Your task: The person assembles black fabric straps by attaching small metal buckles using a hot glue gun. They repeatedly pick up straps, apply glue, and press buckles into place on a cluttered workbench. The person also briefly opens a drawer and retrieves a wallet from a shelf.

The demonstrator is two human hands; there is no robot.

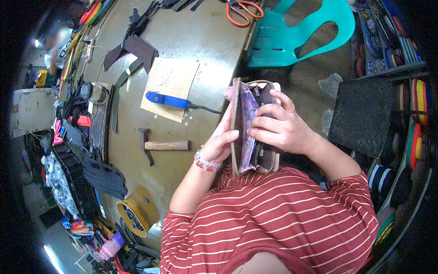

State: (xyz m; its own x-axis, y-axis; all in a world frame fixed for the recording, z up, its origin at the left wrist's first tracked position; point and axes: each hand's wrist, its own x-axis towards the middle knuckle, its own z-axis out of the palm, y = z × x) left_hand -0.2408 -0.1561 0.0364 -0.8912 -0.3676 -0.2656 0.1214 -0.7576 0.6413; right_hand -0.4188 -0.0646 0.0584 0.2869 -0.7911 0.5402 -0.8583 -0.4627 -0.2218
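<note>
A pink zip wallet (235, 157) is spread open in front of my chest, its brass zipper teeth running along both edges. My left hand (221, 139) grips the wallet's left side, thumb over the edge; a beaded bracelet circles that wrist. My right hand (285, 125) has its fingers bent over the right side and into the wallet, and its thumb is hidden. Those fingertips touch or lie close to purple paper notes (249, 102) standing in a compartment. Whether they pinch a note, I cannot tell. Dark inner pockets show beside the notes.
On the table (182, 50) lie a hammer (166, 145), a blue corded tool (167, 100) on tan board (164, 75), orange-handled scissors (244, 13) and dark strips (141, 50). A yellow tape roll (125, 214) stands nearer. A teal chair (269, 45) is beyond; shelves (388, 68) line the right.
</note>
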